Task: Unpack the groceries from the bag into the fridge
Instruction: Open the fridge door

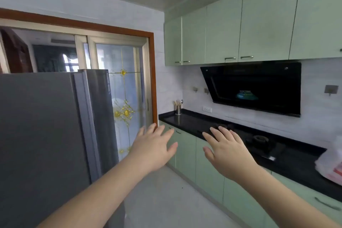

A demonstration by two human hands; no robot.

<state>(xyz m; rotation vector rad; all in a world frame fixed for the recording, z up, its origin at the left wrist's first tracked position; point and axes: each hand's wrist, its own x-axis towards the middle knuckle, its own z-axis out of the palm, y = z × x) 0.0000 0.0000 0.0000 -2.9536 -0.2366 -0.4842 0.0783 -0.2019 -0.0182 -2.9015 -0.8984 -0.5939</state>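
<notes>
Grip status: none on either side. Left hand (154,147) and right hand (226,151) are both raised at mid-height, palms facing away, fingers straight and spread, touching nothing. Judged: hands are free because no item has been taken up; unpacking not yet begun.

Fridge (44,135): grey, tall, fills the left of the view, doors closed. It stands nearer the left hand, which is apart from it. Judged: a door must be opened before anything goes in.

Wall cupboards (259,29), pale green, run above a black range hood (259,87); matching base units sit under the counter (194,123), a glossy black top along the right wall. A hob is set into it below the hood.

Sliding glass door (125,98) with gilt ornament stands behind the fridge.

Bag (331,164): pale plastic with red print, blurred, on the counter at the far right edge, well apart from both hands. Contents cannot be told.

Utensil holder (178,109): small metal cup at the counter's far end.
</notes>
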